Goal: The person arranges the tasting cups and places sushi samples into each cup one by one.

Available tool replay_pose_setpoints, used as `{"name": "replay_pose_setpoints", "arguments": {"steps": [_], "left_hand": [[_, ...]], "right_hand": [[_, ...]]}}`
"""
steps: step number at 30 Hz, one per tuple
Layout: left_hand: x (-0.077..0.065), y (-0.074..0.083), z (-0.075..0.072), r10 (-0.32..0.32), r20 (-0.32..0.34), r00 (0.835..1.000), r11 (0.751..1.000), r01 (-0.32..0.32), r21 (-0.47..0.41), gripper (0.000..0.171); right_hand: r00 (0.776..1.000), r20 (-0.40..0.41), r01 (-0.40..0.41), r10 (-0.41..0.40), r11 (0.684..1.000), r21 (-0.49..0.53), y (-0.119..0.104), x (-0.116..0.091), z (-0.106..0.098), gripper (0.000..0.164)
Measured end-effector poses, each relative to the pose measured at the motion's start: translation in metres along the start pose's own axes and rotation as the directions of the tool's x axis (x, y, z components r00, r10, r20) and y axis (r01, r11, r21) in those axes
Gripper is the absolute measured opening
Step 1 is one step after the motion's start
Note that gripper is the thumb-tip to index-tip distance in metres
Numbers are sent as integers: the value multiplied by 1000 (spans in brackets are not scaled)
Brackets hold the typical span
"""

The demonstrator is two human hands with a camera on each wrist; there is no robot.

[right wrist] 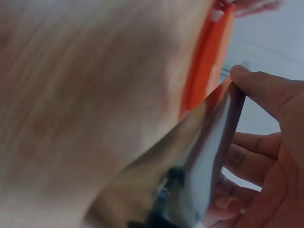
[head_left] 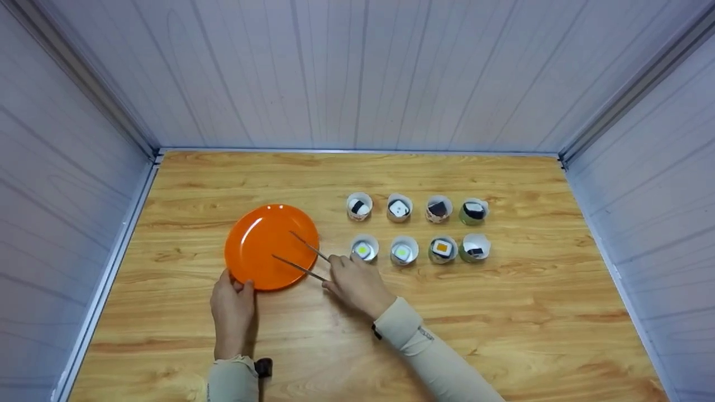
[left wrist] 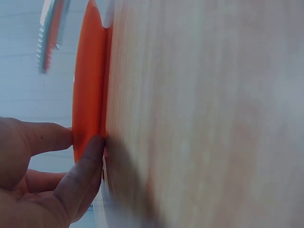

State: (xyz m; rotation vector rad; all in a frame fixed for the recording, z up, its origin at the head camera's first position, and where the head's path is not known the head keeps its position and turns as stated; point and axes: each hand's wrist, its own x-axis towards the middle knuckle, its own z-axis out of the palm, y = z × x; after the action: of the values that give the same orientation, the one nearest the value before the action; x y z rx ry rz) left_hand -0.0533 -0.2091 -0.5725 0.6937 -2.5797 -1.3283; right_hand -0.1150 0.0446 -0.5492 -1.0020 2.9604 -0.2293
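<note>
An orange plate [head_left: 268, 240] lies on the left part of the wooden table. My left hand [head_left: 232, 310] pinches its near-left rim, thumb on top and fingers beneath, as the left wrist view shows. In my right hand [head_left: 357, 285] I grip metal tongs [right wrist: 211, 147], whose two arms stand spread apart over the plate's right half. The serrated tip of the tongs [left wrist: 46, 47] shows above the plate in the left wrist view, with nothing between the arms. Just beyond my right fingers stands a paper cup [head_left: 366, 248] holding a white piece with a yellow-green dot.
Several small paper cups stand in two rows right of the plate. They include a cup with an orange-marked piece [head_left: 443, 249] and a cup with a dark piece [head_left: 438, 209]. Pale panel walls [head_left: 357, 78] enclose the table [head_left: 530, 312] at the back and sides.
</note>
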Motion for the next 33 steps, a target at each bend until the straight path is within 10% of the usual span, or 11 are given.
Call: {"name": "replay_pose_setpoints", "arguments": {"steps": [33], "left_hand": [[-4,1,-5,-37,40,999,999,38,-9,44]], "right_hand": [[1000,0,-29,29,999,20,-5,10,16,57]]}}
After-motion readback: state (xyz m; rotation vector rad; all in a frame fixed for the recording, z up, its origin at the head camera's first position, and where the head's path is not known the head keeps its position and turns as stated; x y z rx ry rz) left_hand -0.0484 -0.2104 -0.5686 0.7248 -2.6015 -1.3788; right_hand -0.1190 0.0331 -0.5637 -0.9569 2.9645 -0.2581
